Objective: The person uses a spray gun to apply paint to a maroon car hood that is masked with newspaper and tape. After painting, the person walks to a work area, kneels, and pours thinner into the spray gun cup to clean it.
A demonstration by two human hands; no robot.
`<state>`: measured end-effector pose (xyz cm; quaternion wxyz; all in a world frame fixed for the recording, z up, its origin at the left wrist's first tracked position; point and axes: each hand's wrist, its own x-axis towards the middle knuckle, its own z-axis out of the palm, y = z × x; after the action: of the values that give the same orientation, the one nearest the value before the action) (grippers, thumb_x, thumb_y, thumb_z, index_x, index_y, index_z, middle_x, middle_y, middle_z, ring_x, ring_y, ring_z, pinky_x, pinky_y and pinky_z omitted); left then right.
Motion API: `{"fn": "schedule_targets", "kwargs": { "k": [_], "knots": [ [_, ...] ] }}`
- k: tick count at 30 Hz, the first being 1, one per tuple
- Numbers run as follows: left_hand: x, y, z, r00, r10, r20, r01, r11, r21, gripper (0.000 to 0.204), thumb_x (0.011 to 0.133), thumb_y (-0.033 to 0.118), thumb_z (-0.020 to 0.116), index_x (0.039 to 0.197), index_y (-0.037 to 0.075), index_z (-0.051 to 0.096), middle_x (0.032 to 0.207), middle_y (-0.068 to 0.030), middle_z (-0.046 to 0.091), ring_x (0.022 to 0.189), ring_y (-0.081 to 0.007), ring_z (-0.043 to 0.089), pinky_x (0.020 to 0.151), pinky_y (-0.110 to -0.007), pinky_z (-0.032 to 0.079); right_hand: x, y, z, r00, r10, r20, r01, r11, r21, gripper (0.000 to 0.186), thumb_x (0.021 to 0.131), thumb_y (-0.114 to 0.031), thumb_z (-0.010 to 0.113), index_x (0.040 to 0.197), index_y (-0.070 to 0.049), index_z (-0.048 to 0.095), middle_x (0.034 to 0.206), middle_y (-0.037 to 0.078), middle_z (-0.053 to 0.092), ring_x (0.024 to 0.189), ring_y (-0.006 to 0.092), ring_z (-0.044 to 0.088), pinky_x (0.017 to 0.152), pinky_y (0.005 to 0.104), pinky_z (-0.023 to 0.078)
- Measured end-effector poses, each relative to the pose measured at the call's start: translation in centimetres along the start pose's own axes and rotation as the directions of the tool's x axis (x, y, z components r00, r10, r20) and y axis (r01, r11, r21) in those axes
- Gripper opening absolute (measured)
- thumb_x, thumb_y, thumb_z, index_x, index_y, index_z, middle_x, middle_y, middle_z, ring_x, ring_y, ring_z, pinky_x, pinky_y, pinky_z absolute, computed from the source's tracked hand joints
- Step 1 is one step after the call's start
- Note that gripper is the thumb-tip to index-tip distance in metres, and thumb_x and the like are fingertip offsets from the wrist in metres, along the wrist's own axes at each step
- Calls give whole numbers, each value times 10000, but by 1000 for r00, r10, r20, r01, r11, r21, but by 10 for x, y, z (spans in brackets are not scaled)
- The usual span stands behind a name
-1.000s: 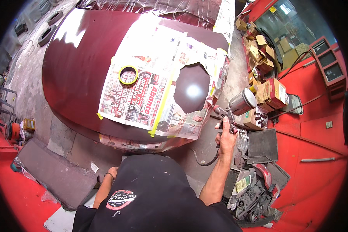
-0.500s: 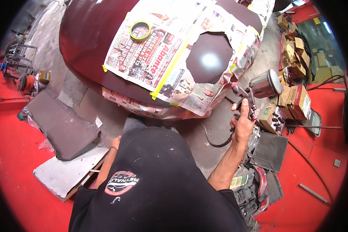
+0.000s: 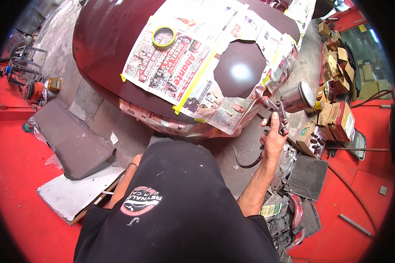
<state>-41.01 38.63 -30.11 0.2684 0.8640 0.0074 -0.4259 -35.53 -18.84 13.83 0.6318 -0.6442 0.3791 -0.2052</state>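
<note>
Gripping spray gun (image 3: 281, 109), right hand (image 3: 273, 139) raised

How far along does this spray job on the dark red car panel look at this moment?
Masking looks done: newspaper sheets are taped over the dark maroon car panel, leaving a bare glossy patch, with a yellow tape roll resting on top. In hand: the right hand grips a metal-cup spray gun beside the patch. The left hand is hidden. Unmasking appears left.
</note>
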Motion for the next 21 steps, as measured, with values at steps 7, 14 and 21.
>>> {"fn": "schedule_targets", "kwargs": {
  "k": [7, 14, 21],
  "knots": [
    [-5, -23, -14, 998, -50, 29, 53, 988, -144, 501, 934, 448, 637, 1339, 157, 683, 1278, -198, 709, 1231, -359, 657, 1014, -416, 502, 10, 1, 9, 1000, 10, -9, -10, 1000, -14, 306, 1028, -389, 668, 1124, -101, 634, 797, 23, 633, 413, 39, 356, 354, 222, 254],
    [3, 1, -26, 995, 90, 39, -93, 994, 61, 494, 955, 481, 594, 1303, 146, 695, 1283, -213, 698, 1238, -385, 642, 1026, -446, 496, 13, -1, 17, 1000, -18, 11, 19, 995, -100, 295, 1026, -369, 676, 1136, -99, 634, 798, 28, 638, 415, 37, 359, 355, 220, 243],
    [11, -1, -28, 997, 37, 67, -37, 999, -5, 523, 990, 514, 534, 1286, 113, 690, 1262, -241, 695, 1232, -412, 634, 1012, -455, 489, 17, -12, 19, 999, 1, -45, -2, 1000, -28, 312, 1015, -397, 681, 1031, -90, 632, 782, 32, 659, 405, 47, 362, 358, 232, 258]
  ]
}}
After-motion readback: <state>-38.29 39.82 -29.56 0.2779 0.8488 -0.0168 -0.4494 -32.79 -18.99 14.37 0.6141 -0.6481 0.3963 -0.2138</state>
